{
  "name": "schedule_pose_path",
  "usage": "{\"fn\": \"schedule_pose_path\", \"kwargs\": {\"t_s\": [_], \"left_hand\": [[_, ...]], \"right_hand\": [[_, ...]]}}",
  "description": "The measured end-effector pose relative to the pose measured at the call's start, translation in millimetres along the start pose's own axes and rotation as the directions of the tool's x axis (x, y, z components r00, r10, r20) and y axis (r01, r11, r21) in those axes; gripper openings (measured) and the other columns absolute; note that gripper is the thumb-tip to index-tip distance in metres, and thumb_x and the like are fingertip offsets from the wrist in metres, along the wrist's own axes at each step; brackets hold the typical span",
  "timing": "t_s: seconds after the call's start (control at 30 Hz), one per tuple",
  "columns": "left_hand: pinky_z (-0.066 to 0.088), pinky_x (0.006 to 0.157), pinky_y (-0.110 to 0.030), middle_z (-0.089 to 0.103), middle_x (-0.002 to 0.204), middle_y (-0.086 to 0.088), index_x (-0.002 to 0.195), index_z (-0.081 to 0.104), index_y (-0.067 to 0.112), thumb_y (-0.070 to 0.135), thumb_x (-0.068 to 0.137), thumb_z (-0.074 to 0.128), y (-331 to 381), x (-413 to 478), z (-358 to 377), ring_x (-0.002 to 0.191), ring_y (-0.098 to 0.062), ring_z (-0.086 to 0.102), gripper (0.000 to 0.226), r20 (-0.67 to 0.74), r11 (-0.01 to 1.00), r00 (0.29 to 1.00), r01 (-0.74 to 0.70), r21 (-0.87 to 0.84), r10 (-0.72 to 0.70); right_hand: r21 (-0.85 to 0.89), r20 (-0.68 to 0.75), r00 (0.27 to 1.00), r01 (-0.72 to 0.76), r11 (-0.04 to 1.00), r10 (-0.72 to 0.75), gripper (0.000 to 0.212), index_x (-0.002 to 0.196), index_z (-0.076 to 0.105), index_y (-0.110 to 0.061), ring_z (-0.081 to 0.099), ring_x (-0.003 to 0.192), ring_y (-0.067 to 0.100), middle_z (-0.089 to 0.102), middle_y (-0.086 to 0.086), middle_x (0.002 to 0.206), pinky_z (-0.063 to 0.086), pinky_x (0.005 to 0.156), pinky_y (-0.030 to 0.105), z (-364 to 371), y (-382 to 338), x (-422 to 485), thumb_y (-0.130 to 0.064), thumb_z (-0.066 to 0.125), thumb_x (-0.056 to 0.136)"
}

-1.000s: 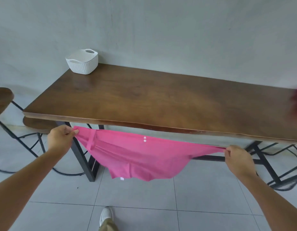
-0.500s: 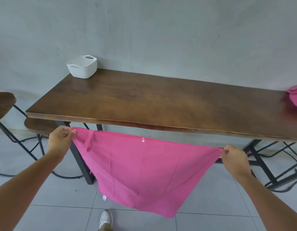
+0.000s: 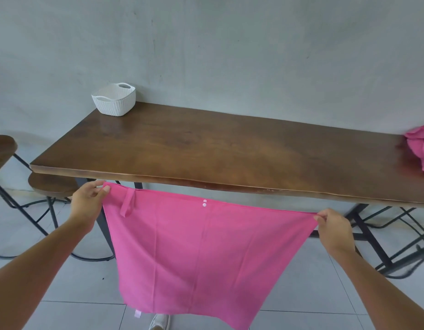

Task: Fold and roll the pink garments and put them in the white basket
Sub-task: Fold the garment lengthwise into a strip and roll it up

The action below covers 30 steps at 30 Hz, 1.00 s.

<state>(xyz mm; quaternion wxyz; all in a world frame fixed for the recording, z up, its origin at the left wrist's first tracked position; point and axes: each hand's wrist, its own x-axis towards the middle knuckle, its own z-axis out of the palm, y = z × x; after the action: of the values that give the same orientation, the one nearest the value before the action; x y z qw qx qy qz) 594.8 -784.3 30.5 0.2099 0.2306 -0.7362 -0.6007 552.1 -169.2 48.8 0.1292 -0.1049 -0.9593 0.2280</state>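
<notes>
two corners of the pink garment (image 3: 201,253) are in my grip, one in each hand, and the cloth hangs in front of the table's near edge, lower than the tabletop and not touching it. my left hand (image 3: 87,203) pinches one top corner below the table's left end, thumb on top and fingers curled behind; my right hand (image 3: 332,231) pinches the other top corner further along toward the table's right end. i hold the top hem fairly taut between them so the fabric drops flat and shows its shape, with two white snaps (image 3: 204,203) at the middle of the hem and a small loop (image 3: 129,203) dangling near my left hand. spreading it in the air like this lets the creases fall out before it gets laid down. the table (image 3: 230,151) has a wide stretch of bare wood just beyond the cloth, which looks to me like the sensible spot for folding and rolling. the white basket (image 3: 114,100) stands at the table's far left corner, well apart from the garment, and nothing pink shows above its rim. another pink heap (image 3: 420,146) lies on the table's right end, so i judge at least one more piece waits. no fold is made in this one yet, so i reckon the job is near its start. my shoe (image 3: 159,322) shows just below the hanging hem.
</notes>
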Motion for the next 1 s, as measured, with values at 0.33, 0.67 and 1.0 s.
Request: {"fn": "schedule_pose_path", "kwargs": {"t_s": [0.33, 0.67, 1.0], "left_hand": [[0.05, 0.089, -0.043, 0.07, 0.097, -0.016, 0.099, 0.071, 0.004, 0.013, 0.101, 0.061, -4, 30, 17, 0.088, -0.027, 0.063, 0.014, -0.018, 0.996, 1.0, -0.015, 0.083, 0.017], [0.047, 0.085, -0.035, 0.068, 0.09, -0.011, 0.099, 0.068, 0.006, 0.017, 0.101, 0.059, 10, 69, 54, 0.086, -0.026, 0.061, 0.014, -0.128, 0.976, 0.99, -0.029, 0.218, 0.058], [0.052, 0.079, -0.044, 0.067, 0.086, -0.005, 0.098, 0.067, 0.016, 0.027, 0.103, 0.055, 9, 124, 94, 0.083, -0.029, 0.062, 0.017, -0.215, 0.927, 0.976, 0.048, 0.371, 0.036]], "right_hand": [[0.063, 0.031, 0.997, -0.069, 0.996, 0.067, 0.006, 0.093, 0.051, -0.009, 0.056, 0.077, 0.031, 0.06, 0.008, 0.08, 0.036, 0.061, 0.037, 11, -12, 29, -0.008, 0.052, 0.099], [0.172, 0.005, 0.986, -0.164, 0.971, 0.165, 0.014, 0.091, 0.065, -0.015, 0.06, 0.085, 0.027, 0.064, -0.001, 0.083, 0.036, 0.068, 0.033, 44, -28, 86, -0.013, 0.055, 0.1], [0.201, -0.075, 0.929, -0.342, 0.918, 0.362, 0.028, 0.106, 0.068, -0.002, 0.062, 0.101, 0.04, 0.068, 0.019, 0.102, 0.043, 0.075, 0.036, 96, -60, 155, -0.019, 0.047, 0.101]]}}
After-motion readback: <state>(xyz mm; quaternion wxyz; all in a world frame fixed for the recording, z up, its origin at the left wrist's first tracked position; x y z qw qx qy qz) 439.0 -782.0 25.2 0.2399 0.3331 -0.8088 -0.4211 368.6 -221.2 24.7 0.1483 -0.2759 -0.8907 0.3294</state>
